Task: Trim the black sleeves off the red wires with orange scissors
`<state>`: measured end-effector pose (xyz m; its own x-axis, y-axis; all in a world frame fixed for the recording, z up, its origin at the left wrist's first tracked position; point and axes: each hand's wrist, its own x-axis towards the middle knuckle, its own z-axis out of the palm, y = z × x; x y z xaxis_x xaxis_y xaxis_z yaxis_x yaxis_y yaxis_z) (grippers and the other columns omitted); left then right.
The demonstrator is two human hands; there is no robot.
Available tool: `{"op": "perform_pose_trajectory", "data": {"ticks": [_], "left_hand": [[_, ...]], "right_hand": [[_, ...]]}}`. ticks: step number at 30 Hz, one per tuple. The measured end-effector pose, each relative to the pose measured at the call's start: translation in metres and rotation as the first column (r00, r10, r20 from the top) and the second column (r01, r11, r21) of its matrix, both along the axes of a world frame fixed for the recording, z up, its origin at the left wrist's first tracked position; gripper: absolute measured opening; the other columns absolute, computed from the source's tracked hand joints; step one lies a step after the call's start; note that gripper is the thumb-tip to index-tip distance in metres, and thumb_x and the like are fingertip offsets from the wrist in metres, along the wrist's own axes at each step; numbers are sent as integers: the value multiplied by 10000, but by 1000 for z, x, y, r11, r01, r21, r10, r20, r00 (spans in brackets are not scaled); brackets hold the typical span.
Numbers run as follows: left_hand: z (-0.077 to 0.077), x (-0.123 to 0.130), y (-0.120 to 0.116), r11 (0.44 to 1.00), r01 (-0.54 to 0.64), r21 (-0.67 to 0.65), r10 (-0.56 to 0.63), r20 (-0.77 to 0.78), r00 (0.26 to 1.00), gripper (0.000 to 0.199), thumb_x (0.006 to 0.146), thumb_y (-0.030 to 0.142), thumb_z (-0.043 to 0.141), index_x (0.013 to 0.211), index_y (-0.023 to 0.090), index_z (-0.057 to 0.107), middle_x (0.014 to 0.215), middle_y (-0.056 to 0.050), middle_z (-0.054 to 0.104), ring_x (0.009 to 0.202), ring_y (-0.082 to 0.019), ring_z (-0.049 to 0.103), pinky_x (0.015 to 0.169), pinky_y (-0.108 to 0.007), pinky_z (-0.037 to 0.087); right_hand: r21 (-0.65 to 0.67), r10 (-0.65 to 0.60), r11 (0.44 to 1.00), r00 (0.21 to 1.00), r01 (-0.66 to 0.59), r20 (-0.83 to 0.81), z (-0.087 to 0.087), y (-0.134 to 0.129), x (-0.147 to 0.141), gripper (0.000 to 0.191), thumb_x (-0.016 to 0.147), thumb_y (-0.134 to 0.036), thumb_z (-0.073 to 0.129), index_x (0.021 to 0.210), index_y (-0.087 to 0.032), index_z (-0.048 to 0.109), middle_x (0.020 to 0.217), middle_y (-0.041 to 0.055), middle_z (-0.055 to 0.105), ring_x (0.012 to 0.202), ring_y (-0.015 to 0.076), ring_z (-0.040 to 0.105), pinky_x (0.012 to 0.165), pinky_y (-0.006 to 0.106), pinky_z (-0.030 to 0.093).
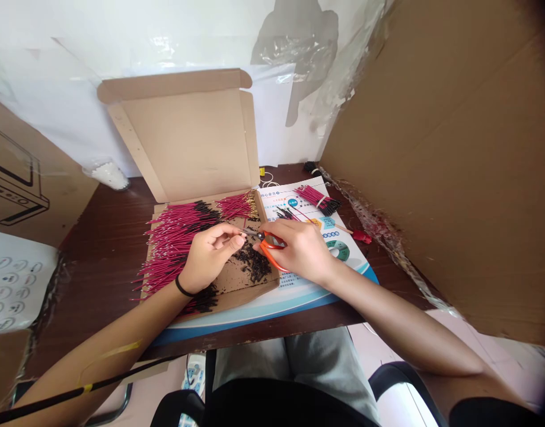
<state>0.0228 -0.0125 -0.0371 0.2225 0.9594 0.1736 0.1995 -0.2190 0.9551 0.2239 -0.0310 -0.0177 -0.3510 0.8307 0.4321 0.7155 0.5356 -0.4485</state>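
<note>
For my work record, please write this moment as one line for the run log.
left hand: pinches wire | right hand: holds orange snips | near: black scraps, red wires, cardboard box

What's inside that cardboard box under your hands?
The box holds red wires and black scraps. The hands cover its middle, so what lies there cannot be seen.

A dark brown wooden table [105, 231] carries an open corrugated cardboard box [183, 139] and, touching it, a glossy printed poster [272, 313] with blue edging. A small coil of white cord [268, 179] and a clear plastic bag of white granules [107, 176] sit along the table's back edge.
</note>
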Motion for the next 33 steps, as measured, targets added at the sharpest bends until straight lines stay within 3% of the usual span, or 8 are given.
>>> {"op": "perform_pose_trajectory", "data": {"ticks": [6, 12, 19, 26, 33], "left_hand": [[3, 1, -1, 1000, -13, 16, 14, -26, 1000, 259, 717, 385, 702, 798, 141, 674, 730, -43, 685, 626, -128, 605, 580, -227, 497], [6, 1, -2, 1000, -6, 21, 7, -19, 1000, 243, 705, 376, 709, 751, 139, 683, 699, -45, 693, 587, -123, 602, 550, -224, 499], [5, 0, -2, 999, 35, -5, -35, -41, 999, 247, 724, 380, 705, 759, 136, 709, 716, -58, 711, 626, -136, 634, 572, -228, 513], [-1, -1, -1, 997, 47, -59, -44, 52, 998, 244, 769, 385, 681, 824, 149, 710, 772, -56, 715, 643, -115, 630, 612, -218, 520], [5, 0, -2, 997, 63, -54, -63, 5, 998, 259, 791, 393, 651, 813, 140, 697, 731, -57, 710, 639, -129, 639, 608, -228, 526]], "right_hand": [[-22, 36, 999, 999, -35, 30, 1, -2, -2, 253, 869, -359, 541, 952, -172, 689, 827, 40, 698, 692, 131, 613, 591, 232, 406], [57, 59, 996, 994, -64, 88, 1, -1, 1, 201, 863, -309, 555, 954, -181, 681, 774, 20, 678, 677, 125, 592, 550, 227, 352], [77, 25, 996, 981, -41, 195, -2, 3, 5, 195, 868, -331, 564, 810, -191, 687, 657, 7, 646, 581, 111, 544, 509, 250, 266], [60, -17, 998, 1000, 16, 9, -2, 2, 1, 241, 850, -359, 585, 981, -189, 694, 798, 25, 707, 691, 128, 624, 575, 236, 366], [54, 0, 999, 997, -5, 78, 3, 0, 1, 216, 824, -334, 595, 973, -211, 693, 763, 11, 694, 661, 124, 591, 530, 240, 322]]}}
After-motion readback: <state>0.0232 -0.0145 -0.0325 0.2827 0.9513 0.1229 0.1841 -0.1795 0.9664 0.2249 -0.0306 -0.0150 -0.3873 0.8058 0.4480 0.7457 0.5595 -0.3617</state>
